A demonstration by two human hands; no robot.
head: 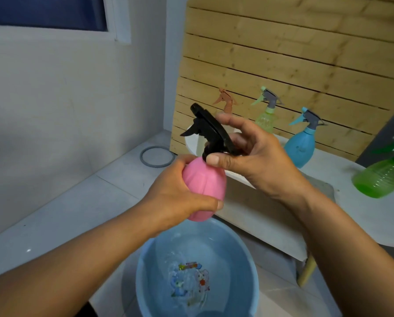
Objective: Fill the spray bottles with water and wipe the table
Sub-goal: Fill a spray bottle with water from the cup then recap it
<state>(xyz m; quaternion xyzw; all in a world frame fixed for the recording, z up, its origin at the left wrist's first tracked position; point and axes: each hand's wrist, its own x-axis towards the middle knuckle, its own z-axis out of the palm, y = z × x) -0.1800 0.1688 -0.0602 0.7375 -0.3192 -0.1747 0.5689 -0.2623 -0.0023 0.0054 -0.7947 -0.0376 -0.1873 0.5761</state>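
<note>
Above the blue basin (pixel 198 268) at six o'clock, the left hand (pixel 180 197) grips the pink bottle (pixel 204 191) while the right hand (pixel 253 156) pinches its black sprayer head (pixel 210 130); a cross-threaded cap could leak later.

Slatted wood panel (pixel 294 53) (pale), tiled floor (pixel 77 202)

It looked like a plain room in a home: pale floor tiles (pixel 61 209), a grey wall under a window (pixel 47 12), wooden slats (pixel 283 53) leaning behind a small white desk (pixel 255 211), and a blue washbasin (pixel 145 271) on the floor.
</note>
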